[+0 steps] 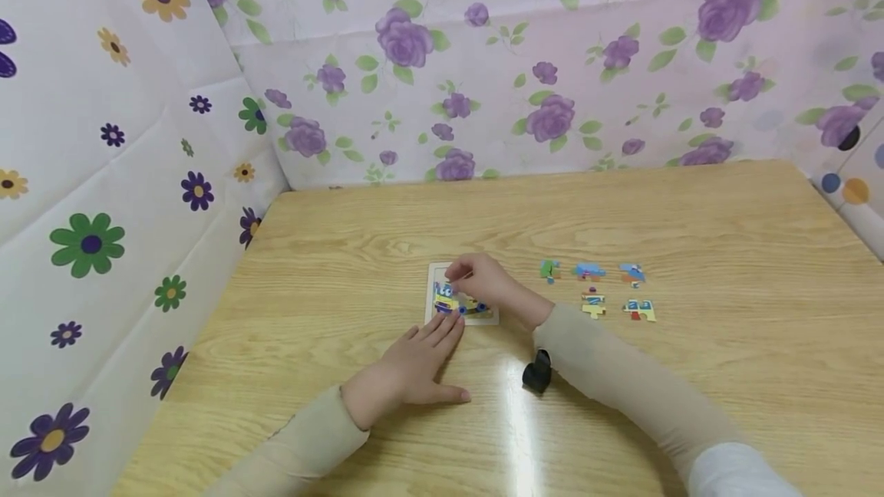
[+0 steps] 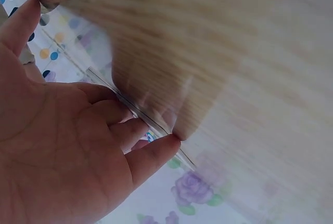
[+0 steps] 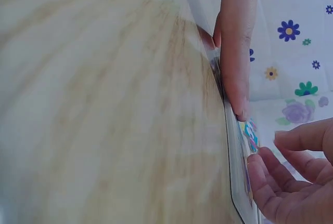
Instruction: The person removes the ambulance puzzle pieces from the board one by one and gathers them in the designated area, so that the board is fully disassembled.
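Note:
A small jigsaw board [image 1: 489, 320] with a pale frame lies on the table, partly filled with a picture of a yellow vehicle with cartoon eyes. My left hand [image 1: 421, 363] reaches it from the near side, fingers extended, fingertips resting at its front edge and thumb spread to the right. Over the board is my right hand [image 1: 483, 282], its fingers loosely bent. In the right wrist view, fingertips [image 3: 254, 157] meet the colourful puzzle surface, and no piece shows between the fingers. Part of the board is hidden beneath this hand.
Right of the board lie several loose puzzle pieces in two rows, including a green piece [image 1: 549, 270], a blue piece [image 1: 590, 271] and a yellow piece [image 1: 593, 305]. A black device [image 1: 537, 374] sits under the right wrist. Flowered cloth [image 1: 414, 98] borders the wooden table [image 1: 331, 251].

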`<state>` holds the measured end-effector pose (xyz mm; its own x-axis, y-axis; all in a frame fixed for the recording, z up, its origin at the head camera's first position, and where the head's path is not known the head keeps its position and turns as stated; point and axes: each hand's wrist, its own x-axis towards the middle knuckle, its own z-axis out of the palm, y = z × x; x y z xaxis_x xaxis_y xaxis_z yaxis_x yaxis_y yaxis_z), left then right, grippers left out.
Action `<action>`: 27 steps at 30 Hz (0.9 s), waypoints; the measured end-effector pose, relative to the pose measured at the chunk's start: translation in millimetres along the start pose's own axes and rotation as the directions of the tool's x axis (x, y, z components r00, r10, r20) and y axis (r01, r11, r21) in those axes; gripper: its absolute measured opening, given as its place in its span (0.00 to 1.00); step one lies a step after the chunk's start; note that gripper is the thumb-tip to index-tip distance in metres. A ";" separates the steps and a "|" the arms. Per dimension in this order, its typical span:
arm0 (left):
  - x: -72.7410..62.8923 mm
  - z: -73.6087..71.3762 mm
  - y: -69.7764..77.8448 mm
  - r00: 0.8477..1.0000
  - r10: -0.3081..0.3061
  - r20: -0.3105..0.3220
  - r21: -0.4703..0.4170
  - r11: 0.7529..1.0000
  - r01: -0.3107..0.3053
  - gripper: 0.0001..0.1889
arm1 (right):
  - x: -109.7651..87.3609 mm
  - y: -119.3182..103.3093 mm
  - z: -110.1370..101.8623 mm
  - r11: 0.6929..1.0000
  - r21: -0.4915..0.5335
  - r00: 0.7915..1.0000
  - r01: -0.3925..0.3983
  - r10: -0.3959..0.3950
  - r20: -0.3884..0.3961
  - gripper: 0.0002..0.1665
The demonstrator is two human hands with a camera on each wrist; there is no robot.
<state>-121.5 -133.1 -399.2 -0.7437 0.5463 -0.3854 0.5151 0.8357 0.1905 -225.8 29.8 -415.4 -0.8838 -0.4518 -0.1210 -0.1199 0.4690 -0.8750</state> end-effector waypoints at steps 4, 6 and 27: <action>1.3 0.3 -0.5 1.000 0.001 0.005 0.001 1.000 -0.001 0.52 | 2.5 -1.2 1.5 1.000 -0.001 1.000 -0.005 0.005 -0.006 0.13; 1.8 0.6 -0.8 1.000 0.000 0.005 0.004 1.000 0.000 0.52 | 4.1 -1.8 2.1 1.000 -0.018 1.000 -0.009 0.009 -0.006 0.13; -0.3 -1.2 0.5 1.000 -0.010 0.014 -0.006 1.000 0.011 0.52 | 22.0 -4.4 4.2 0.993 -0.050 0.994 -0.103 0.101 -0.043 0.06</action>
<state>-121.6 -132.7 -397.9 -0.7432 0.5367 -0.3996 0.5047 0.8417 0.1918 -242.8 14.6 -416.1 -0.9100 -0.3693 -0.1886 -0.0507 0.5504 -0.8334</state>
